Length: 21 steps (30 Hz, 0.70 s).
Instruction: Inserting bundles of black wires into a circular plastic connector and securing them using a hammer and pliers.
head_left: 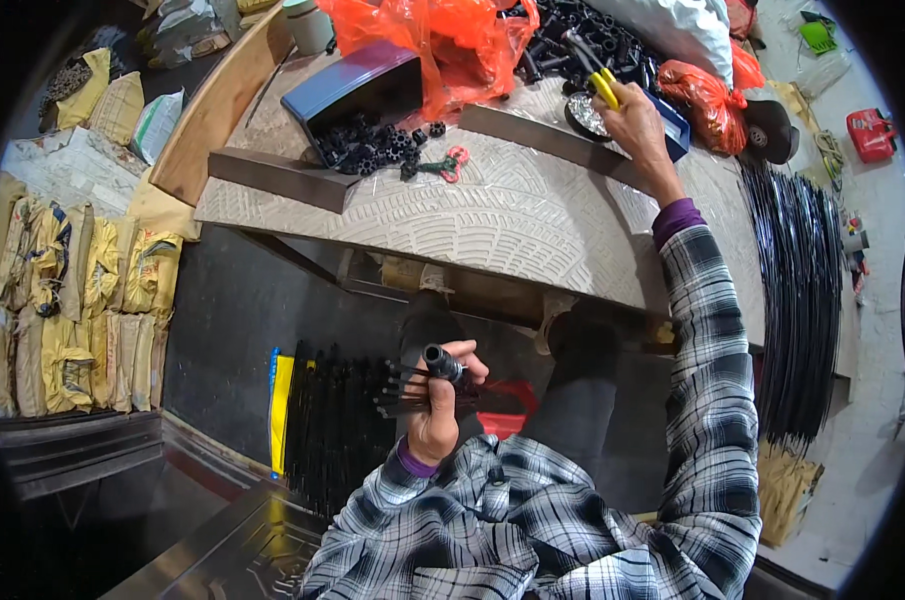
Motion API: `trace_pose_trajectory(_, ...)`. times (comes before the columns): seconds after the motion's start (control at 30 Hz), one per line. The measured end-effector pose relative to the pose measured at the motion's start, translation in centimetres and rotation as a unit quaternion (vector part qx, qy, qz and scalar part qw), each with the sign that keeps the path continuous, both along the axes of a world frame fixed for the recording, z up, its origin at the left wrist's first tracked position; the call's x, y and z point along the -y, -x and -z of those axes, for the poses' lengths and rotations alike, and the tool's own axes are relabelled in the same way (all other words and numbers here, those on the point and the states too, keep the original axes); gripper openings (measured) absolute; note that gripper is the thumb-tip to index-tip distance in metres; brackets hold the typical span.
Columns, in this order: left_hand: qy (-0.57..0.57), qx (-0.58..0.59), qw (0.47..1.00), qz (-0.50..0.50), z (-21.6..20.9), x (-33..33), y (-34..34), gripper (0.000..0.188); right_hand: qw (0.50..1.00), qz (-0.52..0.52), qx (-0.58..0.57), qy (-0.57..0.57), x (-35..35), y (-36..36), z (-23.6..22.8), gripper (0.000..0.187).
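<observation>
My left hand (436, 410) is closed around a short black tube-shaped fitting (440, 361), held over my lap with its open end facing up. Several thin black rods (400, 390) stick out to the left from the same grip. Stretched out over the far right of the table, my right hand (632, 122) is closed on yellow-handled pliers (604, 88), whose jaws point away from me. Just left of that hand lies a round metal dish (583, 117). Many loose black fittings (569, 45) are heaped beyond the pliers.
Red-handled scissors (442, 166) and a tipped blue box (372, 92) spilling black fittings lie on the table (482, 220). Metal bars (277, 178) run along its top. Black rod bundles stand at the right (797, 300) and by my left leg (337, 430). Orange bags (472, 50) sit at the back.
</observation>
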<state>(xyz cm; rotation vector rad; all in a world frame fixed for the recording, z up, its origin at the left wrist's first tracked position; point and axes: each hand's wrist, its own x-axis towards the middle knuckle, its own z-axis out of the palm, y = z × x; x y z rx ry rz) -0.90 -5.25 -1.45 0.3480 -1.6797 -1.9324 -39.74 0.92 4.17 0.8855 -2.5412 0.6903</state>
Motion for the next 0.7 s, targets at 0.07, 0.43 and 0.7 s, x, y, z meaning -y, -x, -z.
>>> trace_pose_trajectory(0.07, -0.005, -0.001, 1.000, 0.002, -1.1, -0.3, -0.3, 0.058, 0.989, -0.098, 0.067, 0.091, -1.2, -1.3, 0.0, 0.023)
trace_pose_trajectory(0.43, -0.008, -0.071, 0.991, 0.112, -5.4, -3.6, -1.9, 0.045, 0.672, -0.350, 0.449, 0.474, -7.1, -30.6, 0.4, 0.012)
trace_pose_trajectory(0.7, 0.048, -0.066, 0.991, 0.105, -5.9, -5.9, -3.7, 0.043, 0.750, -0.383, 0.318, 0.436, -9.7, -32.4, -0.2, 0.015)
